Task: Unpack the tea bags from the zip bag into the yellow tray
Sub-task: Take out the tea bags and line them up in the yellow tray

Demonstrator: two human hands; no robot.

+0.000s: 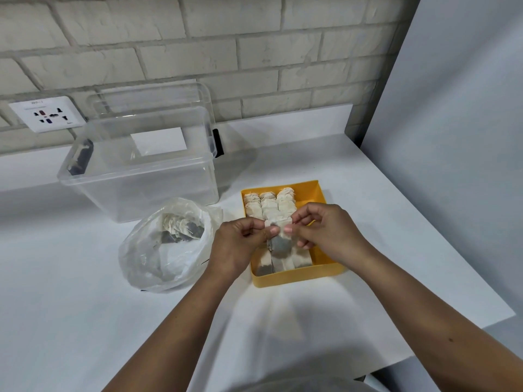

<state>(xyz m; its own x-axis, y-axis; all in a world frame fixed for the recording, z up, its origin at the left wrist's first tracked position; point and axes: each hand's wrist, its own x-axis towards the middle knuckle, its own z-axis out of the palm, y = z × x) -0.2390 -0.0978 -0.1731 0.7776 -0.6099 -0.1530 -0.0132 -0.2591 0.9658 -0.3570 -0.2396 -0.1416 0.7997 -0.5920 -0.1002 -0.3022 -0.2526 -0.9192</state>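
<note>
Storage box: a clear plastic storage box (pixel 135 190) stands open at the back left of the table, close to the wall.
Lid: the box's clear lid (pixel 152 94) stands upright behind it, leaning on the wall.
Latches: a black latch (pixel 80 158) sits on the box's left end and a second black clip (pixel 218 142) on its right end.
Wall socket: a white wall socket (pixel 46 114) with dark pin holes is fixed to the wall, left of the lid.
Wall: a pale grey brick wall (pixel 254 52) runs behind the table.
Table: a white table (pixel 70 306) fills the lower part of the view.
Panel: a plain white panel (pixel 467 137) rises on the right.
</note>
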